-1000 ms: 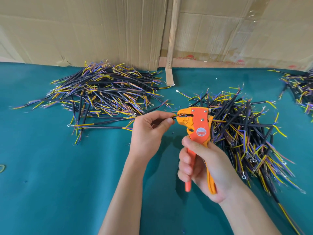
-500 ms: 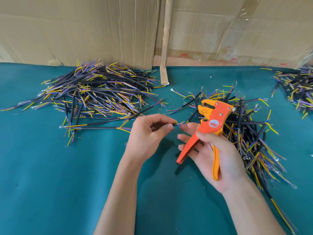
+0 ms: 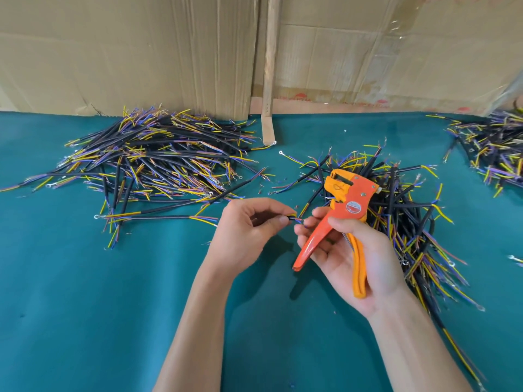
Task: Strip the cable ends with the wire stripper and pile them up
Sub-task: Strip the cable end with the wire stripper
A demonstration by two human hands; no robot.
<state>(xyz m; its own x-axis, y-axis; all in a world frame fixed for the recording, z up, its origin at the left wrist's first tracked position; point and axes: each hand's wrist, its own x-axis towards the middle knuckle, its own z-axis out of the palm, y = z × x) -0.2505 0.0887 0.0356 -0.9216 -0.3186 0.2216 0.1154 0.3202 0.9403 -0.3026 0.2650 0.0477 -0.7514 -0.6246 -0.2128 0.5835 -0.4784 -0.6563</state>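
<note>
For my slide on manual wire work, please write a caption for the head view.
Left hand pinches a cable; right hand holds the wire stripper.

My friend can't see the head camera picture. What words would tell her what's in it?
A person's left hand pinches a short black cable while the right hand holds an orange wire stripper beside it, above a teal table. Piles of black cables with coloured wire ends lie to the left and right, with cardboard behind.

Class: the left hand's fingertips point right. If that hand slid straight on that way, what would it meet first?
Most likely the fingertips of the right hand, just beyond the cable end that the left hand pinches; depth is uncertain.
</note>
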